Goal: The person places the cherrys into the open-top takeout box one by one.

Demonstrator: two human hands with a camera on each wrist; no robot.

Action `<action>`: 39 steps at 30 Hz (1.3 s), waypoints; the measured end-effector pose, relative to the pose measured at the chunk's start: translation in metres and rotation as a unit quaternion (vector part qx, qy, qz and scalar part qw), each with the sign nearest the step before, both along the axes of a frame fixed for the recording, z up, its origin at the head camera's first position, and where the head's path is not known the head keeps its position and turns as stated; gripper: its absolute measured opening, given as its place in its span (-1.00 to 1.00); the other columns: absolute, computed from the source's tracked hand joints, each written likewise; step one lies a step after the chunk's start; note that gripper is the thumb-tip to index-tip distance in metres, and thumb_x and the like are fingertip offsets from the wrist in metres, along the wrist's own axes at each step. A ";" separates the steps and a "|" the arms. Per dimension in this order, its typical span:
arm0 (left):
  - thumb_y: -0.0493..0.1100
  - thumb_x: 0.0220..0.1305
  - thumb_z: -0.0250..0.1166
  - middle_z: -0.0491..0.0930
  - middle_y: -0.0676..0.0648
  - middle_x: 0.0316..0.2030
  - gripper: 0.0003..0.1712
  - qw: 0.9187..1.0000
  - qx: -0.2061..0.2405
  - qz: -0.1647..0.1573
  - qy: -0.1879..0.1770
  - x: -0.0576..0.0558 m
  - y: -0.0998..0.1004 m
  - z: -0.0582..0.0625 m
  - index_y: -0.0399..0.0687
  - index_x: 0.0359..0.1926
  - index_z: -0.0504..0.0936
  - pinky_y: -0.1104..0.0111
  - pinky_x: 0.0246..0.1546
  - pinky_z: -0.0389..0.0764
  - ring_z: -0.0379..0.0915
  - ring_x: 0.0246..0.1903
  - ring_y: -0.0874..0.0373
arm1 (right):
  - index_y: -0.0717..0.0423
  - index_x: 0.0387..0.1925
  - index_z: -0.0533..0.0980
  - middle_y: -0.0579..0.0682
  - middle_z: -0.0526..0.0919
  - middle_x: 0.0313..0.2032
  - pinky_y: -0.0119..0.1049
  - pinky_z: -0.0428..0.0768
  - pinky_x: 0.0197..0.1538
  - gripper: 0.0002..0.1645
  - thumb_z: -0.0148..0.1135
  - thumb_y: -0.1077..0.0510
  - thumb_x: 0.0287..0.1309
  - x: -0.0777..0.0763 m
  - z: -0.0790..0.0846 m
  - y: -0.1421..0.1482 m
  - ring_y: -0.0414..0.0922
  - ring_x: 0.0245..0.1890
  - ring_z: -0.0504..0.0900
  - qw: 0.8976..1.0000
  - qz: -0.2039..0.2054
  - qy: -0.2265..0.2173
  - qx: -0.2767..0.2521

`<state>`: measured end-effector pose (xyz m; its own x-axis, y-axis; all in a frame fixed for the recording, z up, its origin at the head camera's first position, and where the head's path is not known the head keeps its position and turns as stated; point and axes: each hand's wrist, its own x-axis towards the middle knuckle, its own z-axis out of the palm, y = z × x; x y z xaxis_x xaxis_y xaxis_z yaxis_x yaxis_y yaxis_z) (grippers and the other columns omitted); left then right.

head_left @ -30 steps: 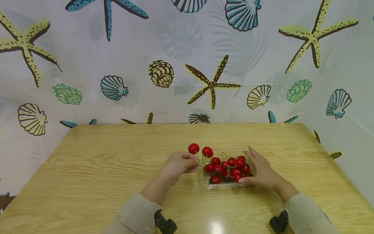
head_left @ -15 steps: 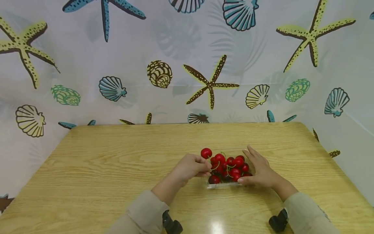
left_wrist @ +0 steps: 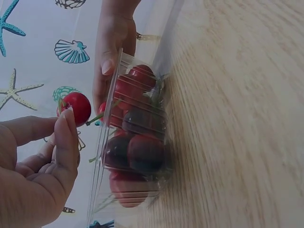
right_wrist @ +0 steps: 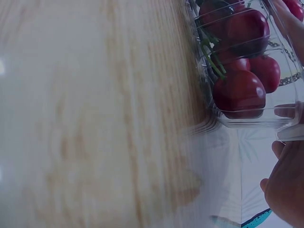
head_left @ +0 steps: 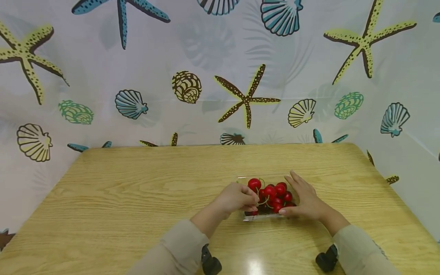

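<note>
A clear plastic container [head_left: 262, 217] full of red cherries [left_wrist: 146, 154] sits on the table. Over its left part, my left hand [head_left: 240, 198] pinches cherry stems between thumb and forefinger. One cherry [head_left: 254, 184] shows just above those fingertips; in the left wrist view a held cherry [left_wrist: 78, 108] is beside the container's open top. A second cherry [head_left: 269, 191], whose stem leads towards the fingers, is close over the pile. My right hand [head_left: 306, 200] spreads across the container's right end, thumb at the front and straight fingers at the back. Part of the pile is hidden behind my left hand.
The wooden table [head_left: 137, 183] stretches out on both sides of the container. A patterned cloth [head_left: 206, 46] with shells and starfish hangs behind its back edge. A dark wrist camera [head_left: 210, 261] sits at the left sleeve, another camera [head_left: 327, 259] at the right.
My left hand has moved right, from beside the container to over its left part, carrying two cherries by their stems. The right hand has stayed at the container's right end.
</note>
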<state>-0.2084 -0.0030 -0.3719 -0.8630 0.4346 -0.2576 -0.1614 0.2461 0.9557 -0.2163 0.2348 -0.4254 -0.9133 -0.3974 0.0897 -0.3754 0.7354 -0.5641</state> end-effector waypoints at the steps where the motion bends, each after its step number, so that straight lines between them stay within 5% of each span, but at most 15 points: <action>1: -0.39 0.12 0.11 0.50 -0.13 -0.46 -0.87 1.000 -0.003 -0.003 0.001 0.000 0.001 -0.001 -0.46 -0.36 0.52 0.38 -0.42 0.56 0.50 -0.54 0.16 | 0.25 0.24 0.00 0.22 -0.19 0.27 0.25 -0.20 0.09 0.17 0.32 -0.22 -0.32 0.000 0.000 0.000 0.19 0.23 -0.21 1.000 0.000 -0.001 0.000; 9: -0.41 0.11 0.12 0.49 -0.13 -0.52 -0.90 0.999 -0.028 -0.012 0.012 -0.005 0.010 -0.007 -0.46 -0.43 0.51 0.36 -0.47 0.57 0.48 -0.59 0.17 | 0.28 0.22 0.04 0.21 -0.15 0.27 0.29 -0.16 0.06 0.17 0.31 -0.25 -0.33 0.002 -0.001 -0.002 0.18 0.22 -0.18 1.000 0.001 0.024 -0.017; 24: -0.42 0.07 0.14 0.49 -0.10 -0.53 -0.91 0.992 -0.107 -0.015 0.060 -0.009 0.012 -0.013 -0.37 -0.52 0.52 0.39 -0.53 0.56 0.46 -0.63 0.19 | 0.27 0.24 0.00 0.23 -0.18 0.27 0.26 -0.19 0.09 0.17 0.32 -0.21 -0.32 0.002 0.001 -0.003 0.19 0.23 -0.21 1.000 0.003 -0.001 -0.008; 39: -0.40 0.06 0.16 0.47 -0.08 -0.54 -0.92 0.992 -0.119 0.009 0.045 -0.014 0.015 -0.020 -0.35 -0.52 0.51 0.39 -0.53 0.56 0.47 -0.64 0.17 | 0.27 0.23 0.02 0.25 -0.18 0.27 0.28 -0.19 0.08 0.16 0.31 -0.23 -0.31 -0.001 0.000 -0.006 0.21 0.22 -0.19 1.000 0.007 0.005 0.001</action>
